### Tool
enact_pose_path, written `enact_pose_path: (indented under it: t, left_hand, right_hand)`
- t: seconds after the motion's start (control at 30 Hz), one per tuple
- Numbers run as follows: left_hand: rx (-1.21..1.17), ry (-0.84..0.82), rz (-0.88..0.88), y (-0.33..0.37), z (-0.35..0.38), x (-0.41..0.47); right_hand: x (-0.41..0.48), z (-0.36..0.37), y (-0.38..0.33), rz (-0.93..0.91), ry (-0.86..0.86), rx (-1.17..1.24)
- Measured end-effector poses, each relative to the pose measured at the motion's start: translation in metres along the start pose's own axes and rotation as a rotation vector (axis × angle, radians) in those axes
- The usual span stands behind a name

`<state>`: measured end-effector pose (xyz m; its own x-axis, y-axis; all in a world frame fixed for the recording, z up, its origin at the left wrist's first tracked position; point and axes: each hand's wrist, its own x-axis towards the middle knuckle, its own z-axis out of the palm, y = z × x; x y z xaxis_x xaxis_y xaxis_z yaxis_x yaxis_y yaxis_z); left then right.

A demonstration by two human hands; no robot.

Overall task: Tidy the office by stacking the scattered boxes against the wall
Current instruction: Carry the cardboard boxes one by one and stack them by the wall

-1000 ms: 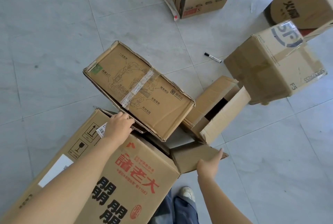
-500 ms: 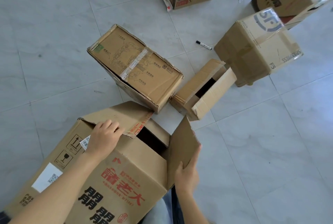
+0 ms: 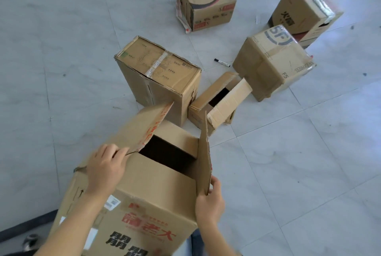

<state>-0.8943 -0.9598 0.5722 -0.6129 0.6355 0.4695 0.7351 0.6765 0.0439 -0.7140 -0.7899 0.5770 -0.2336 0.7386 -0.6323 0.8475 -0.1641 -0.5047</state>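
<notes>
Six cardboard boxes and one marker (image 3: 222,62) lie on the tiled floor (image 3: 61,49). The large box (image 3: 156,194) at lower centre stands open, its inside dark. The left hand (image 3: 105,169) grips its left flap (image 3: 142,130), fingers curled over the edge; the right hand (image 3: 210,204) pinches the upright right flap (image 3: 204,152). Just above stand the taped box (image 3: 160,78) and the small open box (image 3: 218,101), touching it. The SF box (image 3: 272,64) sits at right, with two printed boxes (image 3: 208,2) at the top. Bare floor fills the left and lower right.
</notes>
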Motion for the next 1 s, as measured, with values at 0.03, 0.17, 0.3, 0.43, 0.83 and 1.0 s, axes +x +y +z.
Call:
enact_pose_path:
  t: [0.03,0.17,0.3,0.43,0.83,1.0]
  left_hand:
    - [-0.016,0.026,-0.020,0.004,-0.005,0.002]
    - [-0.047,0.139,-0.033,0.026,-0.024,0.016]
    - [-0.236,0.076,0.123,0.064,-0.032,0.041]
    - [-0.392,0.157,0.221,0.108,-0.030,0.074]
    - [-0.695,0.112,0.424,0.282,-0.072,0.163]
    - [-0.744,0.041,0.519,0.389,-0.091,0.182]
  right_hand:
    - [-0.005,-0.007,0.005,0.000,0.015,-0.004]
    - [-0.032,-0.026,0.033,-0.012,0.089,-0.024]
    - [-0.035,-0.053,0.047,0.073,0.234,0.080]
    - [-0.034,-0.091,0.052,0.090,0.360,0.164]
    - [-0.040,-0.253,0.087,-0.004,0.879,0.243]
    - [-0.031,-0.331,0.141,0.053,0.972,0.275]
